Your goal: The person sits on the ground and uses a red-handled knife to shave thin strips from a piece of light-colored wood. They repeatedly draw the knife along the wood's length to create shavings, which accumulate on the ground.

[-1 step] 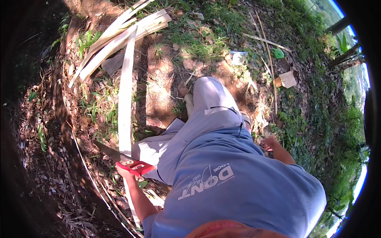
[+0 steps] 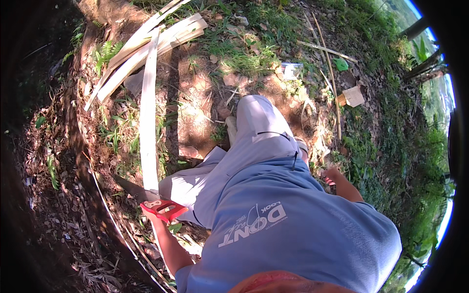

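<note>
At the lower left, my left hand [image 2: 150, 215] is closed around a handsaw [image 2: 166, 209] by its red handle. The dark blade slants up and to the left, toward the leaf litter. A long, pale wooden strip [image 2: 148, 107] runs lengthwise beside my bent leg, passing under the saw and close by my left hand. Whether those fingers also grip the strip is hidden. Off to the right of my body, my right hand [image 2: 334, 176] is low with its fingers curled. A small reddish patch shows at its fingertips, too small to name.
Several split wooden strips [image 2: 141, 58] lie piled at the upper left, by a tree root [image 2: 110, 14]. Thin sticks [image 2: 333, 83], a green scrap [image 2: 341, 64] and a brownish carton piece [image 2: 352, 96] lie on the ground at the upper right. A thin cane [image 2: 107, 210] curves along the left.
The long wooden strip has shifted slightly to the left. The saw and my left hand have moved a little left and down with it. My right hand stays almost in place.
</note>
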Motion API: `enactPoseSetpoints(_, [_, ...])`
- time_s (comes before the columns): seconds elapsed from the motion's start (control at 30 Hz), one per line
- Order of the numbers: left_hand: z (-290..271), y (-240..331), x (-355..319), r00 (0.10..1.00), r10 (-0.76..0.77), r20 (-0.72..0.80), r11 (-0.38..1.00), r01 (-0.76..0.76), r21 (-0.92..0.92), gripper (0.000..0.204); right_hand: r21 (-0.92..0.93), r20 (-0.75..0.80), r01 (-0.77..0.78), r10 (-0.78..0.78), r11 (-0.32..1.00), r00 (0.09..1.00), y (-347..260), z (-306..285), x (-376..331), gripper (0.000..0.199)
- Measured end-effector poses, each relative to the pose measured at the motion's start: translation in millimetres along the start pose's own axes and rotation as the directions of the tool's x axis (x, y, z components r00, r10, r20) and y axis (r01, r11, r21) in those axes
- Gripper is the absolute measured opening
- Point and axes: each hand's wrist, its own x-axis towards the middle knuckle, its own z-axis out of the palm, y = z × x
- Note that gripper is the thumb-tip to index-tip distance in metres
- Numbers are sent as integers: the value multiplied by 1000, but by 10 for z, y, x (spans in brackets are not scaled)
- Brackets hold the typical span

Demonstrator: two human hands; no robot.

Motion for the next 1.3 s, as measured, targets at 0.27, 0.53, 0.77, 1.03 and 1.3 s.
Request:
enactPoseSetpoints(0.27, [-837,2038,66,856,473,209,31,-253,967,23,48,-5,70,-70,996,998,279,221,42,43])
enactPoseSetpoints(0.53, [-951,2757,764,422,905,56,233,-602,764,15,-64,87,151,-145,987,986,523,450,-115,48])
enactPoseSetpoints(0.77, [198,3204,967,582,813,18,582,-812,-44,22,-671,133,373,-391,640,911,1368,-1063,1007,31])
enactPoseSetpoints(1.03, [1649,4169,587,857,486,172,822,-515,245,33,-88,-291,224,-240,971,926,-162,-1459,525,34])
enactPoseSetpoints(1.3, [2924,4315,947,931,253,263,839,-346,420,73,-55,-13,337,-338,940,941,-91,-851,546,40])
